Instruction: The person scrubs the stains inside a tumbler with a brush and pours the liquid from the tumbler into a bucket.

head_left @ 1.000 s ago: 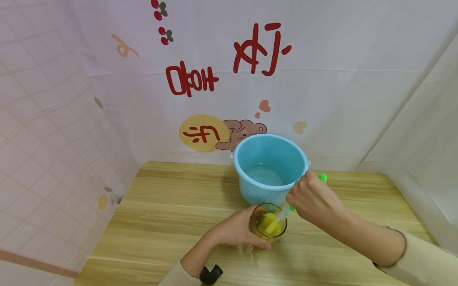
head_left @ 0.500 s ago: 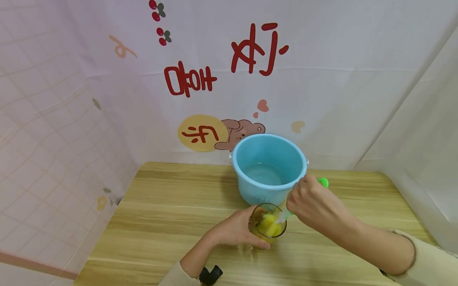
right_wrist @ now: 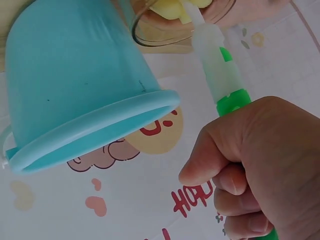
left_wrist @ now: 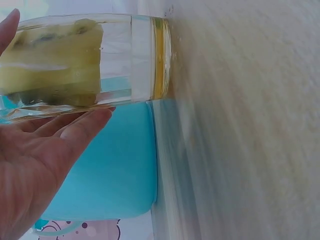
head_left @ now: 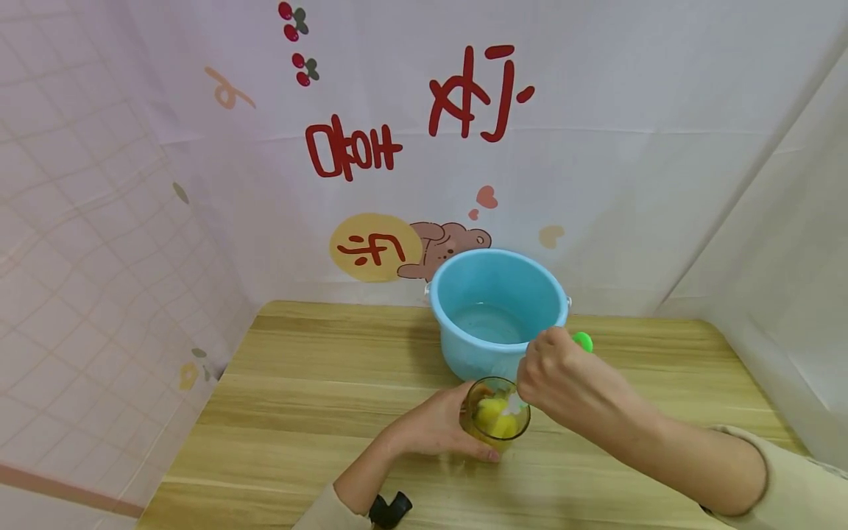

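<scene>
A clear drinking glass [left_wrist: 159,57] stands on the table, held by my left hand [head_left: 437,423]. The thumb lies along its near side and the fingers are round the far side. My right hand [head_left: 563,375] grips the green-and-white handle [right_wrist: 215,62] of a sponge cup brush in a fist, the green handle end poking out above. The brush's yellow sponge head [head_left: 497,421] sits inside the glass. Through the glass wall, in the left wrist view, the sponge shows in the part away from the base.
A light blue bucket [head_left: 464,352] stands right behind the glass, close to my right hand, with what looks like some water at its bottom. The wooden table [head_left: 318,383] reaches back to a printed cloth [head_left: 616,191]. A black fitting [head_left: 391,509] is by my left wrist.
My right hand has shifted slightly left and down over the glass, with the brush tilting along. The sponge has turned or moved inside the glass. My left hand and the bucket stay put.
</scene>
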Demonstrator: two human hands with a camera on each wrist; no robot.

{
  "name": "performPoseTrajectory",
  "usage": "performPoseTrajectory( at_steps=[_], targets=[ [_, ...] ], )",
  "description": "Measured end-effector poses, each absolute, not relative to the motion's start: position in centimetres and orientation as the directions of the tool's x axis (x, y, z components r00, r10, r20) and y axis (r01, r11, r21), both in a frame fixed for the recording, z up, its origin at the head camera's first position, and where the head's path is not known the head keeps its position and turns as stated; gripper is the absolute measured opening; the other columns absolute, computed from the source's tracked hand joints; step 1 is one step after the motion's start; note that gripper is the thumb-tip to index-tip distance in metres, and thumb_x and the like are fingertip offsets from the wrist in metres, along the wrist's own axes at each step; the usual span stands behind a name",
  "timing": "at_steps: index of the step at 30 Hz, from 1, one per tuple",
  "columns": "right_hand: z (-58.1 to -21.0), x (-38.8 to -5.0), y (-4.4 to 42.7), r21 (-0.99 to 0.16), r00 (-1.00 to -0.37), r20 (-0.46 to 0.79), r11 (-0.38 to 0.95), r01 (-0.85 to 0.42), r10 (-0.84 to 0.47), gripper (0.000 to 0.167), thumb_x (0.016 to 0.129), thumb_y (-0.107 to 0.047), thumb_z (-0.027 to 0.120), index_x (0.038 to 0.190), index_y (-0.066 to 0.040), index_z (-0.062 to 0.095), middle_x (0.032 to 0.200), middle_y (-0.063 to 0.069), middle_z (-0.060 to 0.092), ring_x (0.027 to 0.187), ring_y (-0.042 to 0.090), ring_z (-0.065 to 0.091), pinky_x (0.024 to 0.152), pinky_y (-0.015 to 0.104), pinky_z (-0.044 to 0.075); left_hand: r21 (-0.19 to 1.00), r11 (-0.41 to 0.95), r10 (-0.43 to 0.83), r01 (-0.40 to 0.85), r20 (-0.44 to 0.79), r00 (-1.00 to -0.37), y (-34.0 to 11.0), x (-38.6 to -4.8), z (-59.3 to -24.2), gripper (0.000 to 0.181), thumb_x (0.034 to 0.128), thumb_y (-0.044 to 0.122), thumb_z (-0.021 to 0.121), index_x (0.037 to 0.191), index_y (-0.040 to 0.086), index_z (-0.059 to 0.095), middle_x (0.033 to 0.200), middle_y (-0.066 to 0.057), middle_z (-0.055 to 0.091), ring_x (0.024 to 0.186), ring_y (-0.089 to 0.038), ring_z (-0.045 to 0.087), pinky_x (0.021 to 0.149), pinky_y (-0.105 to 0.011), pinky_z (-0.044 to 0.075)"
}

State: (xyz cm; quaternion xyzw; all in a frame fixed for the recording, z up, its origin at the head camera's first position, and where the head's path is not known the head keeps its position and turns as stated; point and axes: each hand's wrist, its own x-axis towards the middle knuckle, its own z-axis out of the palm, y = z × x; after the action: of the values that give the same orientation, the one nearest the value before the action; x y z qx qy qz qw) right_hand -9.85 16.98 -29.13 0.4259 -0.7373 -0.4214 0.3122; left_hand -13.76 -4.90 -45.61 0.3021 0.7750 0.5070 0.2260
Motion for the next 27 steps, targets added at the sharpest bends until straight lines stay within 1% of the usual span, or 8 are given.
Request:
performPoseTrajectory(
  at_steps=[6,11,13,18,22,27],
  targets=[
    [-29.0,-9.9,16.1,0.901,-0.437,0.088,0.258,-0.348,-0.895,0.041,0.063,0.009,0.069,0.061,0.004,0.028,0.054,0.011,0.031,0.052,0.020,0.031,0.059,0.026,0.022,0.925,0.304,0.695,0.228,-0.052,-0.717,-4.9,-13.8,-45.7,0.079,0.0785,0.039,0.095,0.144,0.026,0.052,0.130,0.017,0.060,0.122,-0.004,0.055,0.109,-0.029,0.044],
    [-28.8,-9.9,15.2,0.914,-0.454,0.061,0.233,-0.333,-0.889,0.045,0.066,0.005,0.067,0.059,-0.003,0.024,0.055,0.008,0.024,0.055,0.017,0.026,0.061,0.028,0.022,0.930,0.296,0.698,0.219,-0.054,-0.714,-5.0,-13.9,-45.7,0.079,0.0790,0.038,0.095,0.144,0.029,0.051,0.130,0.017,0.060,0.120,-0.004,0.056,0.108,-0.029,0.045],
    [-28.8,-9.9,14.9,0.920,-0.455,0.060,0.226,-0.321,-0.889,0.046,0.066,0.002,0.065,0.059,-0.007,0.021,0.057,0.005,0.021,0.057,0.015,0.023,0.062,0.028,0.022,0.931,0.287,0.703,0.227,-0.044,-0.710,-5.0,-13.9,-45.7,0.082,0.0792,0.037,0.094,0.147,0.032,0.049,0.133,0.017,0.059,0.122,-0.004,0.055,0.109,-0.029,0.044],
    [-28.7,-10.0,13.9,0.935,-0.447,0.071,0.216,-0.283,-0.892,0.045,0.066,-0.002,0.063,0.059,-0.010,0.019,0.059,0.003,0.018,0.060,0.014,0.019,0.063,0.029,0.022,0.923,0.272,0.718,0.273,-0.006,-0.696,-5.1,-14.1,-45.7,0.088,0.0799,0.038,0.094,0.151,0.037,0.043,0.140,0.018,0.055,0.127,-0.004,0.053,0.113,-0.030,0.041],
    [-28.8,-10.2,13.2,0.942,-0.451,0.065,0.204,-0.267,-0.890,0.045,0.067,-0.004,0.063,0.059,-0.011,0.020,0.059,0.002,0.018,0.060,0.014,0.019,0.064,0.029,0.022,0.917,0.262,0.731,0.301,0.015,-0.683,-5.2,-14.1,-45.8,0.087,0.0816,0.039,0.093,0.152,0.035,0.041,0.140,0.017,0.055,0.127,-0.004,0.053,0.114,-0.030,0.041],
    [-28.9,-10.8,12.9,0.944,-0.465,0.065,0.206,-0.259,-0.883,0.044,0.068,-0.005,0.064,0.058,-0.013,0.021,0.059,0.002,0.018,0.060,0.015,0.019,0.064,0.031,0.024,0.927,0.247,0.733,0.282,0.012,-0.680,-5.1,-14.0,-45.9,0.084,0.0816,0.037,0.093,0.150,0.033,0.044,0.139,0.012,0.058,0.125,-0.003,0.055,0.111,-0.029,0.042]
  ],
)
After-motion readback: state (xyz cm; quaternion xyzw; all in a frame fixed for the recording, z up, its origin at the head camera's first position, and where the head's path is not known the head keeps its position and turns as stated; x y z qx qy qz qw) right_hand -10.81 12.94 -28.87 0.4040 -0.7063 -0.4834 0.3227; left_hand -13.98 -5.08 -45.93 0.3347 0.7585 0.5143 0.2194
